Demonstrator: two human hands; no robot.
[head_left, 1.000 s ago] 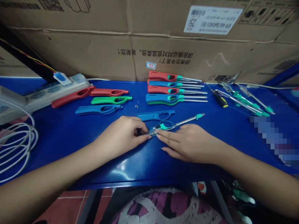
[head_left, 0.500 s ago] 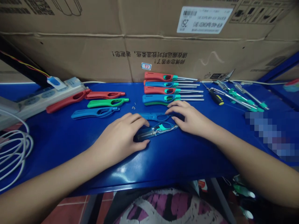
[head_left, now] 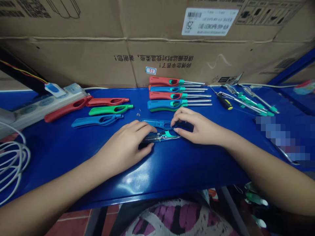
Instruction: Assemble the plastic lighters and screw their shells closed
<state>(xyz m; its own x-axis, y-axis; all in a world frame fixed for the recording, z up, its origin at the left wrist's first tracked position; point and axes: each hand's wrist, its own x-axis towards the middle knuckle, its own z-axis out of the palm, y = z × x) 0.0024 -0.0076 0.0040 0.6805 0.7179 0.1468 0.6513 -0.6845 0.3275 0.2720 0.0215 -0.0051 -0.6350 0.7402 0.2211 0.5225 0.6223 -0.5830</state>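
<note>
Observed smooth, glossy finish on table (head_left: 152, 173). Noted matt cardboard in box (head_left: 98, 65), smooth paper in label (head_left: 210, 21), smooth plastic in casing half (head_left: 157, 123) and lighters (head_left: 159, 95), shiny metal in tubes (head_left: 200, 104).

Dim overall; white glare marks the tabletop (head_left: 129, 187).

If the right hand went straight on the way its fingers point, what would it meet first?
Probably the blue half-shell, just past the right hand's fingertips; depth is unclear, so they may already touch it.
</note>
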